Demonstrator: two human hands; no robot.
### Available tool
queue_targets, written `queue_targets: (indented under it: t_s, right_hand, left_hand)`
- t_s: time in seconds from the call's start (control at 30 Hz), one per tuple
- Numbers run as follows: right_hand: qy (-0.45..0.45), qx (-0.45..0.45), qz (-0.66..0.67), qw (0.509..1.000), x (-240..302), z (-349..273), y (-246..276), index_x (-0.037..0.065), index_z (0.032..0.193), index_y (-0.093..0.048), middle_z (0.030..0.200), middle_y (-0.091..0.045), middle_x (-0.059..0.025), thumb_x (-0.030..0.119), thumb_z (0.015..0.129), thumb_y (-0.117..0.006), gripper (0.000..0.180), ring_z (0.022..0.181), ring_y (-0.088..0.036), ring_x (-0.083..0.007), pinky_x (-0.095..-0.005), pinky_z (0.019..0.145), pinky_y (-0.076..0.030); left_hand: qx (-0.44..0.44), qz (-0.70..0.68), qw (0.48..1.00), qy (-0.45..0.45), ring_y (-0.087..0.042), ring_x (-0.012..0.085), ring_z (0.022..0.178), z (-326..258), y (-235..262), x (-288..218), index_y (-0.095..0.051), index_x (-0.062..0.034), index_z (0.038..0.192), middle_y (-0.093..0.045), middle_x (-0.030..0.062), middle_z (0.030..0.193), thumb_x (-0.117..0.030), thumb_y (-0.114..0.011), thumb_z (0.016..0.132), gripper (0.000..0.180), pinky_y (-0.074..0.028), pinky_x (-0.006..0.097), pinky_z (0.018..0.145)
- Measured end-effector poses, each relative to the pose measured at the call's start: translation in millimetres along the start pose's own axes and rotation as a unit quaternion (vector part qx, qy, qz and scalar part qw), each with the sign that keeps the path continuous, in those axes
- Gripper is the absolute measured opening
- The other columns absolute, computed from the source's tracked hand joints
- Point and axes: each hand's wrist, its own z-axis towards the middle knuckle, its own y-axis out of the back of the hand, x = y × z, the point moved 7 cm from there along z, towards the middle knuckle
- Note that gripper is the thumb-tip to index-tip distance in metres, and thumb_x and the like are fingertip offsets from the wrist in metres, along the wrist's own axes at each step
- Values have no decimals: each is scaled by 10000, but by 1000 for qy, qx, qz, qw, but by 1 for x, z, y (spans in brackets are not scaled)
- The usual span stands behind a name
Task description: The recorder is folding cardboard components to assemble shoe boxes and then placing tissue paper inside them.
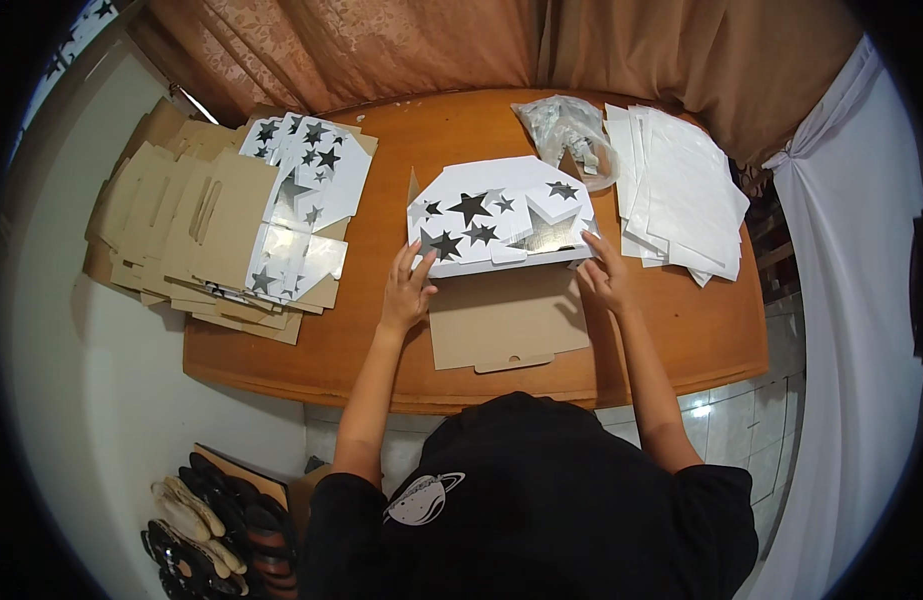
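Note:
A cardboard box (526, 205), white with black and silver stars on its upper face, sits partly folded at the middle of the table. Its brown inner flap (506, 320) lies flat toward me, with a small tab on the near edge. At the box's front left corner, my left hand (409, 288) has its fingers curled against the edge. My right hand (605, 275) grips the front right corner in the same way, some fingertips hidden by the box side.
Flattened brown cardboard blanks (181, 210) pile up at the left, several showing starred faces (316, 170). A clear plastic bag (571, 135) lies behind the box, beside white sheets (676, 190) on the right. Brown curtains (381, 50) hang behind the wooden table (281, 365); shoes (221, 520) stand lower left.

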Motion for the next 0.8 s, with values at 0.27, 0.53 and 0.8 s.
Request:
queue_targets:
  t_s: [0.27,0.53,0.8]
  right_hand:
    - [-74,-62,67,993,-46,7,-2,63,1131,-548,1083,-573,-108,-102,850,-444,342,993,-561,-177,-266,840,-456]
    - [-74,-130,62,987,-41,-47,-12,12,1118,-532,1152,-516,-120,33,790,-633,344,1034,-517,-208,-290,859,-427]
    - [-165,-100,183,964,-20,-108,-25,21,1213,-399,1083,-543,-136,35,730,-694,566,1056,-518,-263,-418,974,-340]
  left_hand:
    - [-30,-83,992,86,-469,333,1155,23,-10,9,-620,-223,1080,-337,196,1365,-13,-609,783,365,-460,336,863]
    - [-49,-62,992,102,-511,329,1103,-4,12,-3,-664,-157,996,-424,172,1313,32,-650,690,361,-477,321,829]
    - [-89,-136,976,147,-592,331,914,-136,-3,-7,-497,11,1110,-509,207,1078,-34,-746,682,498,-504,322,788]
